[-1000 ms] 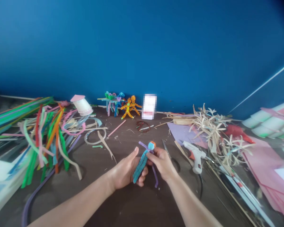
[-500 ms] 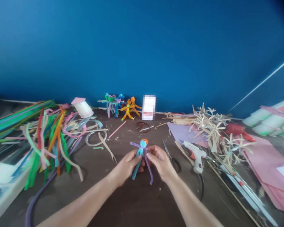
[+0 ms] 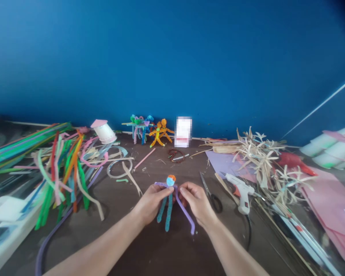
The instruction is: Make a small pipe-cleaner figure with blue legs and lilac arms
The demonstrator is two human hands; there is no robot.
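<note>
A small pipe-cleaner doll (image 3: 168, 207) is pinched upright between the thumb and fingers of my left hand (image 3: 151, 203). Its coiled head is light blue with orange on top, and two teal legs hang below. A purple pipe cleaner (image 3: 186, 216) crosses behind the doll's neck; one end sticks out left, and the longer end bends down to the right. My right hand (image 3: 197, 199) has its thumb and fingers closed at the purple pipe cleaner beside the doll's shoulder. The exact contact of the right fingertips is partly hidden.
Scissors (image 3: 211, 193) and a white glue gun (image 3: 241, 191) lie on the right, near dried-leaf flowers (image 3: 261, 157) and pink sheets (image 3: 327, 203). Loose pipe cleaners (image 3: 66, 172) pile up left. Several finished dolls (image 3: 161, 132) stand against the blue wall, beside a blurred white box (image 3: 183, 132).
The doll has turned upright, so both teal legs now show. The purple pipe cleaner's long end has swung outward to the right. The camera view has shifted slightly.
</note>
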